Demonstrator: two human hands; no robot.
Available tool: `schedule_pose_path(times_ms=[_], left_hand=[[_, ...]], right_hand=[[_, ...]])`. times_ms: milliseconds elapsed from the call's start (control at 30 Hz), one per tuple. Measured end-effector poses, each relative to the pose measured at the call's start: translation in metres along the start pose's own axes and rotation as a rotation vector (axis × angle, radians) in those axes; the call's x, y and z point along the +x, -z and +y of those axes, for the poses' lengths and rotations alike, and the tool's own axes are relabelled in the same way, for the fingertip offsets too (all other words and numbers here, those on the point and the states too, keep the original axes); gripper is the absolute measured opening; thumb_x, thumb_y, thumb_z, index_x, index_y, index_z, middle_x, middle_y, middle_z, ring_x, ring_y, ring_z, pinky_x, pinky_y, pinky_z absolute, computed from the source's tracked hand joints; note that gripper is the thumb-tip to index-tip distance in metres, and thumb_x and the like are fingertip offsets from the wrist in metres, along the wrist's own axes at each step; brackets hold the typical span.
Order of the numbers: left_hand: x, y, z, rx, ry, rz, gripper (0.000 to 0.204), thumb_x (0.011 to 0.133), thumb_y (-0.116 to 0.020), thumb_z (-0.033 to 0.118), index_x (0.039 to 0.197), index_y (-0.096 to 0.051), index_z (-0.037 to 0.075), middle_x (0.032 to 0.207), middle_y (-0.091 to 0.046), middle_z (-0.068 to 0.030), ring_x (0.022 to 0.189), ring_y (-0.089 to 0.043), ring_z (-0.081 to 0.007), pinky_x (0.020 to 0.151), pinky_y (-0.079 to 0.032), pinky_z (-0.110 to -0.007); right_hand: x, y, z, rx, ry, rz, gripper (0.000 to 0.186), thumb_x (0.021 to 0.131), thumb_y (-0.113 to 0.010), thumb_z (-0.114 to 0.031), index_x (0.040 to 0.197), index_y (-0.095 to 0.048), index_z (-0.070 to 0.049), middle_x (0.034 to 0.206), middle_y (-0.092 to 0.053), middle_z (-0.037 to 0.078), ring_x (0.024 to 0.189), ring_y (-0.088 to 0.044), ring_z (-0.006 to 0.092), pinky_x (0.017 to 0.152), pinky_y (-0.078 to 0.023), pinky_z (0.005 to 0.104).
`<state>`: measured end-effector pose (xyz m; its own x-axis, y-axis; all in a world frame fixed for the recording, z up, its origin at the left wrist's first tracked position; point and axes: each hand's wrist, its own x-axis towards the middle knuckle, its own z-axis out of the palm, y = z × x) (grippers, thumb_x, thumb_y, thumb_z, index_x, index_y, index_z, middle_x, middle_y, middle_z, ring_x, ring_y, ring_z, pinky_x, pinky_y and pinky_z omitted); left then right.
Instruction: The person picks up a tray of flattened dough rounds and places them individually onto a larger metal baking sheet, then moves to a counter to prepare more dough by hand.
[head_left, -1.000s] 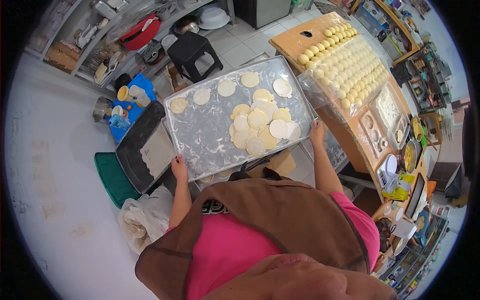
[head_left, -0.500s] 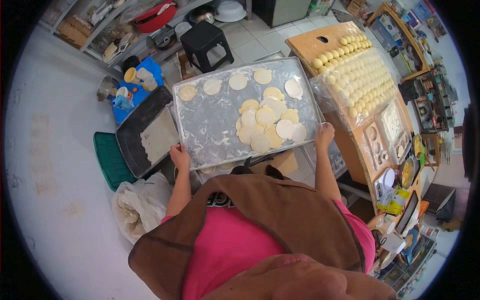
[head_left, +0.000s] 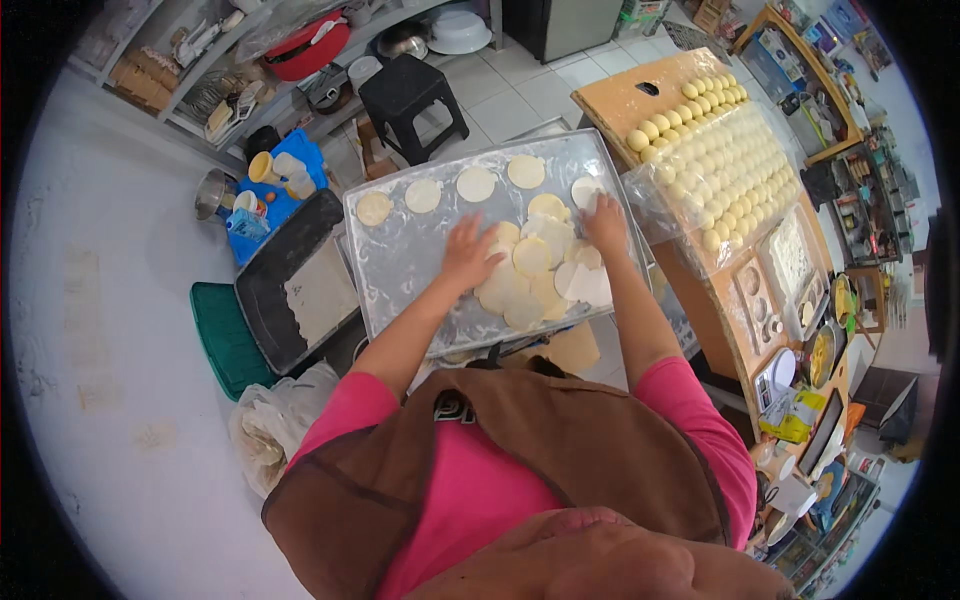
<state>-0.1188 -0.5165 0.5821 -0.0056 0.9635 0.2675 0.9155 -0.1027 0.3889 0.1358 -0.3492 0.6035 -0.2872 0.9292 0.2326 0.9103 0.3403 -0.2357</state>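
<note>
A floured metal tray lies in front of me, with a heap of flat round dough discs right of its middle. Several single discs, such as one pale disc, are spaced along its far side. My left hand is over the tray at the heap's left edge, fingers spread, holding nothing that I can see. At the heap's right, my right hand has its fingers stretched out at the near edge of a lone disc in the far right corner. Whether those fingertips touch it, I cannot tell.
On the right, a wooden table bears rows of dough balls, partly under clear plastic, plus a scale. To the left are a black tub, a green lid and a blue crate. A black stool stands beyond the tray.
Both hands have let go of the tray's near corners and moved inward and away from me, over the discs. The tray sits slightly nearer to me.
</note>
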Motion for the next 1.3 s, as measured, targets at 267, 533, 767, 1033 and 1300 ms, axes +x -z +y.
schedule_pose_path(times_ms=[267, 533, 767, 1033, 1300], left_hand=[[0.113, -0.026, 0.018, 0.029, 0.031, -0.250, 0.062, 0.088, -0.045, 0.055, 0.142, -0.033, 0.027, 0.152, -0.017, -0.0108, 0.140, -0.013, -0.0357, 0.111, -0.012, -0.053], [0.114, -0.027, -0.022, 0.056, -0.013, -0.215, 0.062, 0.084, -0.052, 0.057, 0.136, -0.041, 0.025, 0.150, -0.023, -0.0078, 0.140, -0.014, -0.0335, 0.111, -0.011, -0.055], [0.114, -0.027, -0.028, 0.036, -0.120, -0.185, 0.059, 0.082, -0.057, 0.054, 0.129, -0.047, 0.021, 0.148, -0.026, -0.0074, 0.140, -0.015, -0.0327, 0.111, -0.010, -0.056], [0.136, -0.036, -0.004, 0.031, -0.218, -0.018, 0.068, 0.081, -0.057, 0.053, 0.133, -0.043, 0.011, 0.147, -0.029, -0.0107, 0.139, -0.020, -0.0283, 0.113, -0.009, -0.052], [0.162, -0.048, 0.040, 0.113, -0.189, -0.196, 0.068, 0.085, -0.048, 0.058, 0.140, -0.037, 0.020, 0.147, -0.028, -0.0114, 0.137, -0.024, -0.0270, 0.111, -0.016, -0.048]], right_hand=[[0.053, 0.015, -0.026, -0.100, -0.184, -0.208, 0.059, 0.068, -0.077, -0.028, 0.115, -0.048, -0.006, 0.118, -0.056, 0.020, 0.107, -0.054, 0.0371, 0.087, -0.046, 0.0429], [0.096, 0.023, -0.029, 0.378, 0.069, -0.034, 0.021, 0.080, -0.059, -0.013, 0.100, -0.057, -0.005, 0.093, -0.064, 0.021, 0.086, -0.062, 0.0397, 0.077, -0.049, 0.0447], [0.056, 0.003, -0.041, -0.043, 0.586, 0.363, 0.017, 0.079, -0.060, -0.014, 0.095, -0.065, -0.013, 0.110, -0.064, 0.008, 0.100, -0.059, 0.0298, 0.085, -0.045, 0.0455], [0.031, 0.023, -0.018, 0.446, 0.423, 0.365, 0.021, 0.074, -0.064, -0.004, 0.093, -0.068, -0.013, 0.106, -0.065, 0.004, 0.094, -0.060, 0.0256, 0.081, -0.047, 0.0364], [0.056, 0.010, 0.004, 0.229, 0.386, 0.289, 0.027, 0.079, -0.058, -0.002, 0.103, -0.067, -0.011, 0.107, -0.065, 0.008, 0.093, -0.060, 0.0282, 0.082, -0.048, 0.0368]])
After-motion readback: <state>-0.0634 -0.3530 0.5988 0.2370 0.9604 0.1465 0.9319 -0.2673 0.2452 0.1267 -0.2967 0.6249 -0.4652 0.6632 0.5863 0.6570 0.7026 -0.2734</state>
